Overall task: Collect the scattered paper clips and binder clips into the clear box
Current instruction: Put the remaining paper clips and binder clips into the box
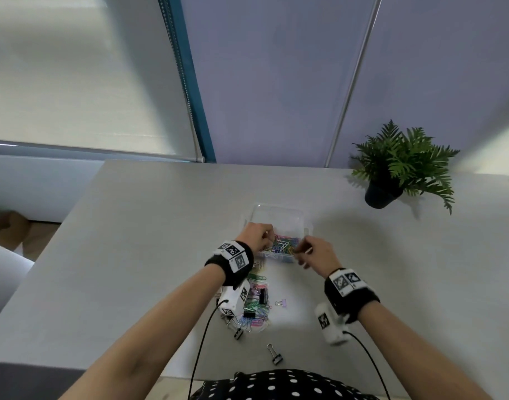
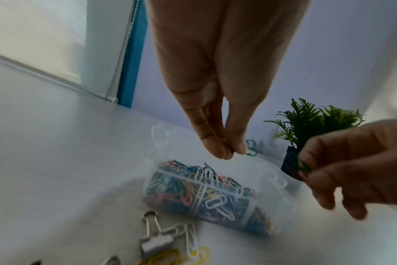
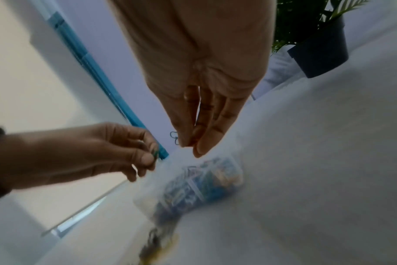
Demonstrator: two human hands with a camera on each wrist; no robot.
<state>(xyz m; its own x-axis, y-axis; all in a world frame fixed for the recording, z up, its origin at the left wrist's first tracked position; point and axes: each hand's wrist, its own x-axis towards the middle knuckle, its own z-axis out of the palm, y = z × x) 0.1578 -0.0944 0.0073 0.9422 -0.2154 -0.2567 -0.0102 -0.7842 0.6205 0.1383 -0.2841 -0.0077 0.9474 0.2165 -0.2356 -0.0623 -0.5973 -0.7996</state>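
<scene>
The clear box point(image 1: 278, 217) stands open mid-table, its near half full of coloured paper clips point(image 1: 282, 244). My left hand point(image 1: 266, 241) hovers over the box's left edge and pinches a teal paper clip point(image 2: 250, 148) at its fingertips point(image 2: 218, 152). My right hand point(image 1: 301, 249) is over the box's right edge and pinches a green paper clip point(image 3: 174, 137). In front of the box lies a loose pile of coloured paper clips point(image 1: 257, 308) with black binder clips point(image 1: 263, 295) among them. A lilac binder clip point(image 1: 280, 302) and another black binder clip point(image 1: 275, 356) lie apart.
A potted fern point(image 1: 392, 174) stands at the back right of the grey table point(image 1: 132, 241). A silver binder clip point(image 2: 155, 242), a white paper clip point(image 2: 191, 240) and yellow paper clips point(image 2: 170, 256) lie just before the box. A window blind hangs beyond the table's far left.
</scene>
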